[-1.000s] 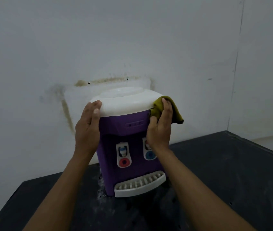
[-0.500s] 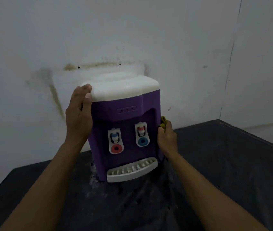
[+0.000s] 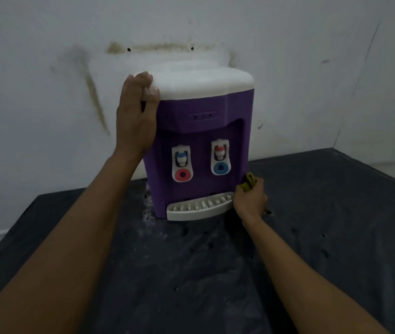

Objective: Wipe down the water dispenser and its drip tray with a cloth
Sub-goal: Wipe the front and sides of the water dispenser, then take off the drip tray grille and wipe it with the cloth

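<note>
A purple water dispenser (image 3: 201, 131) with a white top stands on a dark table against the wall. Its white slotted drip tray (image 3: 198, 208) juts out at the bottom front. My left hand (image 3: 135, 116) grips the dispenser's upper left corner, fingers curled over the white lid edge. My right hand (image 3: 249, 201) holds a bunched yellow-green cloth (image 3: 248, 183) against the dispenser's lower right edge, beside the tray's right end. Most of the cloth is hidden in my fist.
The dark table (image 3: 336, 225) is dusty and speckled, with whitish residue at the dispenser's left foot. A stained white wall (image 3: 46, 92) rises directly behind. The table's right edge runs toward the corner at the far right.
My right hand slid the cloth down the dispenser's right side, from the white lid's edge to the bottom beside the drip tray. My left hand stayed on the upper left corner.
</note>
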